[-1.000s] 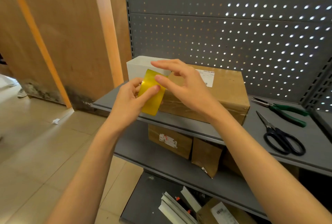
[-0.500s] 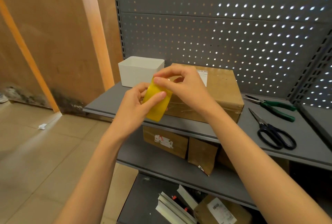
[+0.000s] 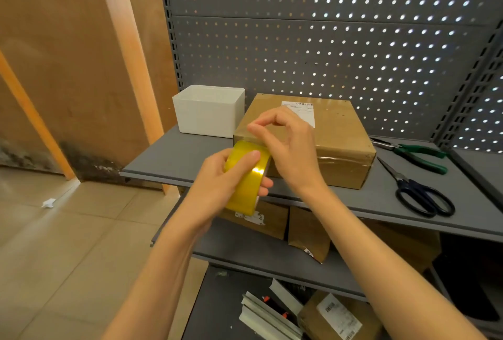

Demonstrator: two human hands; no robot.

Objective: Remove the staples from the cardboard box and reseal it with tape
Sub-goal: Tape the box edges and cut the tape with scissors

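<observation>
A brown cardboard box (image 3: 337,132) with a white shipping label lies on the grey shelf (image 3: 174,157), wrapped in clear film. In front of its left corner my left hand (image 3: 217,179) grips a yellow roll of tape (image 3: 245,187), thumb across the outer face and fingers under it. My right hand (image 3: 288,146) hovers over the top of the roll with thumb and forefinger curled close together at the roll's upper edge. Whether they pinch the tape end, I cannot tell.
A white open bin (image 3: 209,111) stands left of the box. Green-handled pliers (image 3: 416,154) and black scissors (image 3: 419,192) lie to the right on the shelf. Lower shelves hold more cardboard parcels (image 3: 307,233). A perforated grey back panel (image 3: 326,40) rises behind.
The roll and both hands have dropped lower, in front of the box's left corner. My right fingers have curled from stretched to a pinch shape at the roll's top edge.
</observation>
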